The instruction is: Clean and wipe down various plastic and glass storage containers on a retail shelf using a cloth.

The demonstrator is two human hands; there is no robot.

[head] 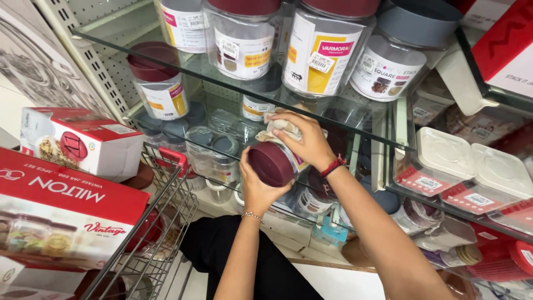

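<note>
A clear plastic jar with a maroon lid point(271, 163) is held on its side in front of a glass shelf. My left hand point(257, 186) cups the jar from below, near the lid. My right hand point(306, 140) rests on top of the jar's body and presses a pale cloth point(276, 129) against it. A red band sits on my right wrist and a thin bracelet on my left.
The upper glass shelf point(222, 78) carries several labelled jars with maroon and grey lids. White-lidded square containers point(444, 161) stand at the right. A wire cart point(166, 205) at the left holds red and white boxes point(61, 205). More jars crowd the lower shelves.
</note>
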